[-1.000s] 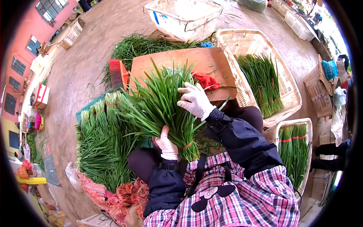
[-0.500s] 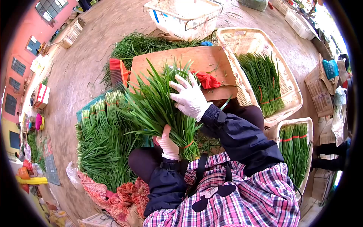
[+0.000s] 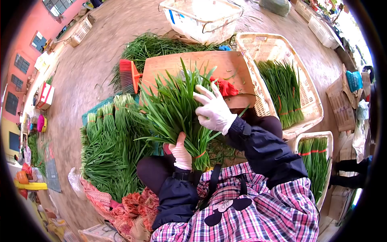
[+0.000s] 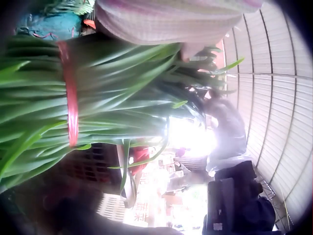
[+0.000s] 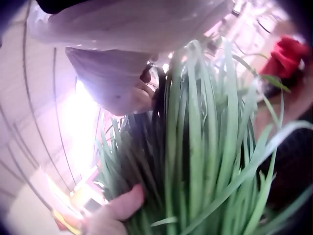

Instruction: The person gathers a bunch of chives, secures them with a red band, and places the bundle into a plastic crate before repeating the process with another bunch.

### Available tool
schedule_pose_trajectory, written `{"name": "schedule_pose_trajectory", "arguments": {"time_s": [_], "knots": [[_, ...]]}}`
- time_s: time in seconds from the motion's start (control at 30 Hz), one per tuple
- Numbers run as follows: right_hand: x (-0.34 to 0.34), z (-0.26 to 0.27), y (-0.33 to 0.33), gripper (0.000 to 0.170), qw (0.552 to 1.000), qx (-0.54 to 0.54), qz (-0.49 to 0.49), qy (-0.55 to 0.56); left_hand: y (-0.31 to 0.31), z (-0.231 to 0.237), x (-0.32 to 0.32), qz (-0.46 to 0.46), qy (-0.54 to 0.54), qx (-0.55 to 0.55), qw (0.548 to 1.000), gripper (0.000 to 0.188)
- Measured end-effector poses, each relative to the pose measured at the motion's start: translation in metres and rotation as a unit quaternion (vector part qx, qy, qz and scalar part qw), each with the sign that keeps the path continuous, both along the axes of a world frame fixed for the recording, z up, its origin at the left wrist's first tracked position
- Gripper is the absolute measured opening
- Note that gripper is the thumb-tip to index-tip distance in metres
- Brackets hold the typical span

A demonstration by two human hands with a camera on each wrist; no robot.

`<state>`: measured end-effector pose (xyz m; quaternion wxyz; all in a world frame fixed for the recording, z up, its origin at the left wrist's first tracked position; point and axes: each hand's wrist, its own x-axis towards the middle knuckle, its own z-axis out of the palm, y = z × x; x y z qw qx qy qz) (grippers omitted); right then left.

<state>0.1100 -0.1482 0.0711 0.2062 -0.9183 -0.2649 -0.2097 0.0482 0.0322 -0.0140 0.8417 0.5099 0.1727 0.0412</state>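
My gloved left hand (image 3: 181, 152) grips a bunch of garlic chives (image 3: 173, 105) above the lap, thumb across the leaves. A red band (image 3: 200, 155) ties the bunch near its stem end; the leaf tips fan out up and left. In the left wrist view the red band (image 4: 71, 93) circles the stalks beside the gloved palm. My gloved right hand (image 3: 215, 113) is at the bunch's right side, thumb and forefinger pinching at leaves, other fingers spread. In the right wrist view its fingertips (image 5: 142, 95) meet dark leaves at the edge of the bunch.
A wooden board (image 3: 165, 64) with a red cloth (image 3: 225, 86) lies ahead, a red brush (image 3: 129, 76) at its left. Tied chive bunches (image 3: 109, 157) are heaped on the left. Crates (image 3: 310, 101) of bunches stand right; a white basket (image 3: 201, 20) stands beyond, near loose chives (image 3: 151, 48).
The right hand lay spread on the leaves; now it has moved slightly right, with thumb and forefinger drawn together. The left hand keeps its grip on the bunch. The head view has shifted slightly.
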Motion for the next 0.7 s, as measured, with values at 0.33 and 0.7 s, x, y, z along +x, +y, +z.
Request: {"name": "schedule_pose_trajectory", "arguments": {"time_s": [0.33, 0.7], "knots": [[-0.033, 0.015, -0.056, 0.024, 0.814, 0.567, 0.081, 0.093, -0.003, 0.001, 0.0, 0.007, -0.05, -0.023, 0.998, 0.038], [0.039, 0.076, -0.019, 0.026, 0.996, -0.075, 0.018, 0.048, -0.006, 0.002, -0.006, -0.03, -0.062, 0.027, 0.997, 0.028]]}}
